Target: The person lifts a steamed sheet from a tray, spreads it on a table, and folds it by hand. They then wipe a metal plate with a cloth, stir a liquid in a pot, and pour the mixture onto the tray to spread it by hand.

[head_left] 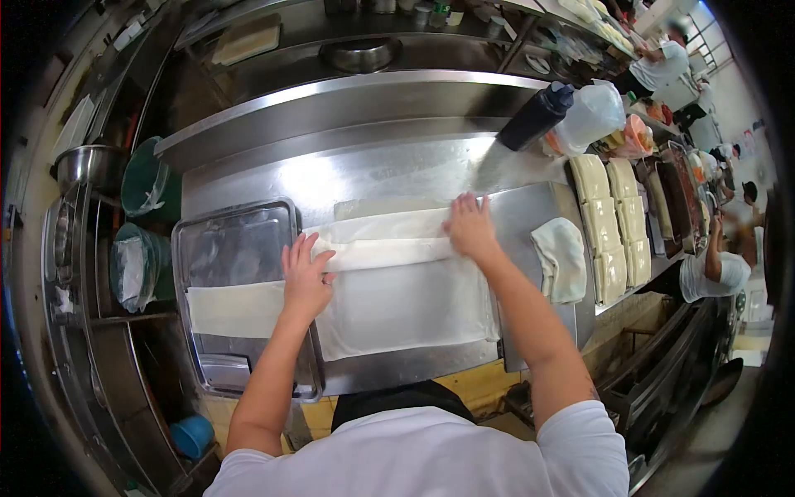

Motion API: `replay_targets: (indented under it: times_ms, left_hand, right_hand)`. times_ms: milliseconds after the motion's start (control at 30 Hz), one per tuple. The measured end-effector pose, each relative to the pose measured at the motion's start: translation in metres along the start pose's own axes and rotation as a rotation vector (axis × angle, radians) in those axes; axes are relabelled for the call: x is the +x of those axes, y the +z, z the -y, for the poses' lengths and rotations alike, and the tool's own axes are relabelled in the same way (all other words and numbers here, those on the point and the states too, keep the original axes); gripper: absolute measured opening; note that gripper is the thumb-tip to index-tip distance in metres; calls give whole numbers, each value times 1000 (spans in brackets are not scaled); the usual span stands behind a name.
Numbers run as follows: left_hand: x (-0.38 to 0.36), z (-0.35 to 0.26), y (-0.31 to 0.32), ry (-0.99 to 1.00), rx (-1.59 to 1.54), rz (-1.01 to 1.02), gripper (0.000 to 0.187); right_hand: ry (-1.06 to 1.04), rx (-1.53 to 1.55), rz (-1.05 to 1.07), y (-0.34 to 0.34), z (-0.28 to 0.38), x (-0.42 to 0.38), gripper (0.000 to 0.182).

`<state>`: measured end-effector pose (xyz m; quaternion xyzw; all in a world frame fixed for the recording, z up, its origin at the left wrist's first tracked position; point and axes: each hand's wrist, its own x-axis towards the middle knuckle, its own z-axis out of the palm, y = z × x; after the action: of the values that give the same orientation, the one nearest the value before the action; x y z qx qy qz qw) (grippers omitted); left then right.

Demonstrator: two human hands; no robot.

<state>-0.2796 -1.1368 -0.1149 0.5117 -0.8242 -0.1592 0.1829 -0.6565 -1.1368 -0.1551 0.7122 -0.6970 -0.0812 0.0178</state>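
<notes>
A thin white sheet, perhaps dough or cloth, lies on the steel counter, with its far part folded into a long strip (389,253). Nearer to me spreads a translucent sheet (406,311) that looks like plastic film. My left hand (305,277) rests at the strip's left end, fingers spread. At the other end my right hand (470,227) lies nearly flat, fingers stretched out. On the left, a metal tray (232,248) holds a cream-coloured flat strip (236,310) and a metal scraper-like piece (225,369). My left forearm crosses the tray's right side.
To the right lies a folded white cloth (560,258) on a metal board (530,215). Beyond it stand several plastic-wrapped pale blocks (609,228). A dark bottle (536,116) stands at the back right. Green bins (141,265) stand left. Other people work at far right.
</notes>
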Motion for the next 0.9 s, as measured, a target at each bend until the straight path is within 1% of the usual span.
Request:
replay_targets:
  times_ms: [67, 167, 200, 267, 367, 400, 467, 500, 533, 600, 700, 767, 833, 867, 900]
  left_hand:
    - [-2, 1, 3, -24, 50, -7, 29]
    - [-2, 17, 12, -22, 91, -20, 19]
    - [-1, 23, 15, -16, 98, -28, 16]
    - [5, 27, 18, -30, 16, -125, 12]
    - [18, 11, 1, -45, -186, -271, 9]
    - [20, 4, -8, -47, -264, -319, 9]
    - [18, -2, -18, -32, -265, -321, 7]
    - [17, -5, -22, -22, -264, -324, 7]
    - [13, -8, -27, -13, -237, -281, 6]
    - [-9, -9, -35, 5, -181, -192, 5]
    - [-59, -24, -57, -1, -65, 14, 3]
    - [-103, -26, -54, -20, 34, 207, 2]
    - [-145, -44, -54, -125, 80, 465, 8]
    - [-162, -56, -57, -134, 109, 545, 12]
    - [-178, -69, -61, -144, 138, 627, 16]
  right_hand:
    - [125, -1, 34, -8, -17, 29, 62]
    - [152, 150, -95, -55, -9, 20, 67]
    - [103, 201, -101, -57, -2, 10, 67]
    - [-1, 303, -117, -53, 19, -25, 68]
    - [-88, 268, -161, -40, 46, -69, 71]
    - [-3, 310, -213, -27, 45, -69, 57]
    - [100, 296, -241, 1, 21, -68, 41]
    - [152, 290, -259, 2, 12, -68, 34]
    - [194, 367, -382, 5, 10, -75, 13]
    - [166, 392, -392, 5, 4, -97, 11]
    - [107, 402, -379, -17, 5, -154, 11]
    - [57, 402, -350, -20, 10, -205, 12]
    - [18, 407, -281, -9, 17, -264, 14]
    - [5, 410, -230, -1, 23, -293, 16]
    - [58, 443, -175, 0, 33, -319, 19]
